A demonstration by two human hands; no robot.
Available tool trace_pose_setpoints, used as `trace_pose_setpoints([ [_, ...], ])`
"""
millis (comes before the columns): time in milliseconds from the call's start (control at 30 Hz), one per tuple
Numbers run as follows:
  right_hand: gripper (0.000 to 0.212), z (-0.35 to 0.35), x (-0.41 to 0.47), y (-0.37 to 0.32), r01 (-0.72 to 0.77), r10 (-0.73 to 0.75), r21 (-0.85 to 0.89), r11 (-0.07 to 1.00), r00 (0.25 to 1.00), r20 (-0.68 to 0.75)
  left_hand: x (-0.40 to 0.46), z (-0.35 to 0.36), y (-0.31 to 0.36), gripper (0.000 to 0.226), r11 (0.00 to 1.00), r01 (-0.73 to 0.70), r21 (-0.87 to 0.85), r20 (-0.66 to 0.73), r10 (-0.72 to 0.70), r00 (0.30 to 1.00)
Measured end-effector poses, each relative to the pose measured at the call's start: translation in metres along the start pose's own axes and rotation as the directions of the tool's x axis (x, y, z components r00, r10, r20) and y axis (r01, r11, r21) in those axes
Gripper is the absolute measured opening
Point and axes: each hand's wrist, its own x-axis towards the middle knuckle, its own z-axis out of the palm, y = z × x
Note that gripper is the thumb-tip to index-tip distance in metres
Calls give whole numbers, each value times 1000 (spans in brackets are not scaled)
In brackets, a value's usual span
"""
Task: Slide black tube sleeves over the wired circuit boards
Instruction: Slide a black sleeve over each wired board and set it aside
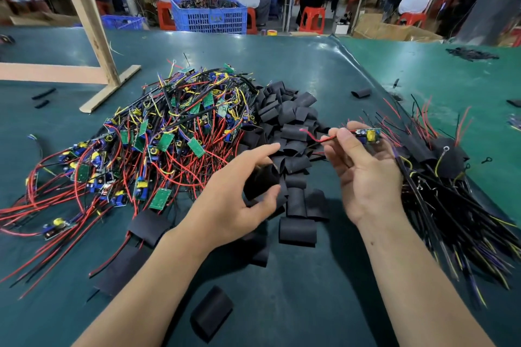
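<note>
The single head-worn camera looks forward and down, close over the green table (282, 65); its wide angle also reaches distant workbenches. No second view exists.

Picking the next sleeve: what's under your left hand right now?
Under the left hand is the pile of black sleeves; its fingers curl round one black sleeve. The palm covers whatever else lies beneath, so nothing more can be seen there.

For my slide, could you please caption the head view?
Left hand grips a black sleeve while the right hand pinches a wired circuit board, above the green table.
</note>
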Motion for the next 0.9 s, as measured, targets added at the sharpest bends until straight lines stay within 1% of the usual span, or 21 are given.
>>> trace_pose_setpoints([
  [100, 19, 7, -7, 7, -22, 23, -46, 999, 1000, 7, 2, 4, 0, 55, 997, 30, 65, 15, -31, 999],
  [167, 18, 11, -14, 15, -63, 64, -80, 995, 998, 5, 2, 7, 1, 52, 994, 50, 93, -23, -48, 999],
  [233, 18, 16, -21, 24, -113, 116, -128, 985, 993, 23, 4, 9, 4, 43, 999, 34, 35, -114, -30, 993],
  [333, 15, 22, -29, 33, -186, 205, -166, 968, 973, 104, 6, 8, 7, 18, 997, -63, -50, -283, 47, 958],
  [367, 14, 22, -30, 34, -209, 230, -174, 962, 967, 112, 7, 7, 6, 15, 995, -52, -84, -334, 21, 942],
  [433, 12, 22, -29, 31, -255, 275, -181, 950, 956, 99, 9, 5, 6, 13, 975, 42, -219, -397, -128, 909],
  [500, 14, 21, -26, 28, -302, 317, -168, 938, 946, 72, 11, 4, 7, 11, 903, 120, -413, -394, -296, 870],
  [567, 14, 20, -25, 26, -338, 348, -140, 931, 935, 59, 13, 3, 7, 11, 772, 178, -610, -331, -452, 828],
  [600, 13, 19, -25, 26, -347, 357, -128, 929, 932, 62, 13, 2, 6, 13, 715, 204, -669, -291, -504, 813],
  [633, 12, 18, -25, 25, -349, 359, -119, 929, 930, 74, 13, 1, 5, 18, 682, 223, -697, -260, -530, 807],
  [700, 8, 17, -25, 22, -342, 351, -84, 936, 926, 142, 12, -1, 2, 23, 676, 242, -696, -240, -536, 809],
  [800, 7, 16, -26, 17, -335, 314, 11, 942, 892, 325, 13, 1, -1, 13, 735, 297, -609, -229, -521, 822],
  [833, 8, 17, -27, 17, -346, 311, 36, 937, 879, 362, 13, 4, -1, 12, 751, 323, -576, -221, -524, 823],
  [900, 10, 18, -28, 21, -352, 299, 70, 934, 872, 388, 12, 9, 3, 14, 748, 367, -553, -200, -547, 813],
])
